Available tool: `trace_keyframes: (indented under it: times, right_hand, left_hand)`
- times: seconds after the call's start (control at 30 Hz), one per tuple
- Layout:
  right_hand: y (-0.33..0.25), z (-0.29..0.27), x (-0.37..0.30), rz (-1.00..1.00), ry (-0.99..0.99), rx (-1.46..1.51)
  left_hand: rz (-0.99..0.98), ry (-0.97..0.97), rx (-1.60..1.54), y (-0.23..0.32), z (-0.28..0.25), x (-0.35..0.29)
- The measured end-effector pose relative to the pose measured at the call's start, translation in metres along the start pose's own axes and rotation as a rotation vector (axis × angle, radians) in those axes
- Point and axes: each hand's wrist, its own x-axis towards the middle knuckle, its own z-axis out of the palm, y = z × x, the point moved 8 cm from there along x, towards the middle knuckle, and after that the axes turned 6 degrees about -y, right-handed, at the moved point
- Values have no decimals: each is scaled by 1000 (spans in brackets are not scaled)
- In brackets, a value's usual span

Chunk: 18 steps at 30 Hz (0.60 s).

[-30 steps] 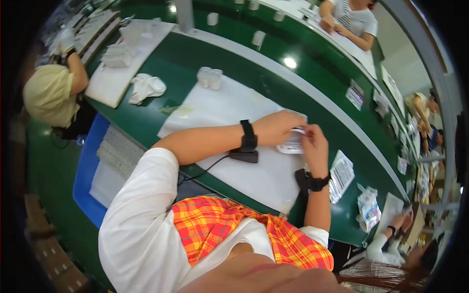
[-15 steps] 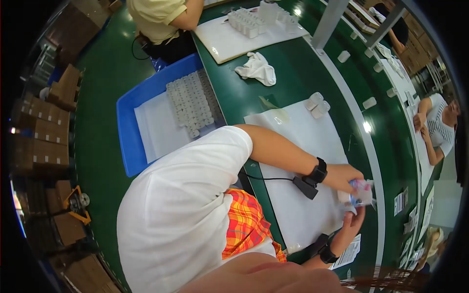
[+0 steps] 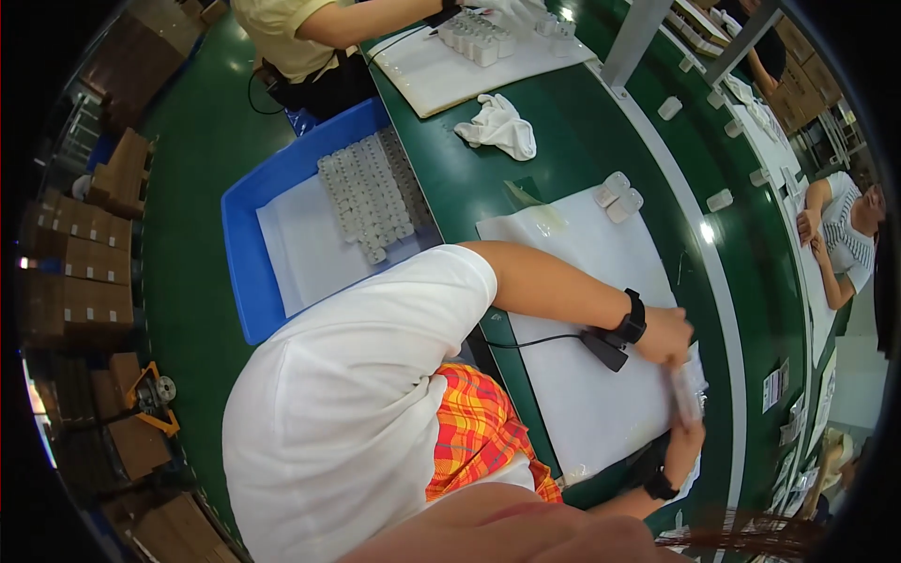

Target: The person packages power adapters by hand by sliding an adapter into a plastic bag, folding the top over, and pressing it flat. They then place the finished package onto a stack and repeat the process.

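Observation:
My right hand (image 3: 686, 441) grips the lower end of a small translucent container (image 3: 689, 392) above the far edge of a white mat (image 3: 582, 394). At the container's upper end, my left hand (image 3: 665, 337) has its fingers curled and pressed to it. Motion blurs those fingertips, and the container's details are smeared. Two small translucent jars (image 3: 618, 197) stand close together at the mat's far left corner. A black band with a small box and cable (image 3: 603, 350) is on my left wrist.
A blue bin (image 3: 246, 281) with rows of small translucent pieces (image 3: 364, 199) sits to the left. A crumpled white glove (image 3: 497, 128) lies on the green table. Past a metal rail (image 3: 694, 216), several jars (image 3: 720, 200) stand on a green strip. Co-workers sit nearby.
The container has turned, and its pink and blue marks no longer show. My left hand has shifted slightly farther from my right. A co-worker's gloved hand has come over the jars at the back.

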Motion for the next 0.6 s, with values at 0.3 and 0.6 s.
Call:
trace_keyframes:
  times: [0.3, 0.6]
  right_hand:
    - [-94, 54, 5, 26, -127, -509]
    - [-89, 65, 13, 41, -135, -513]
  left_hand:
    - [62, -332, 308, 13, 48, -11]
    - [43, -364, 314, 4, 46, -18]
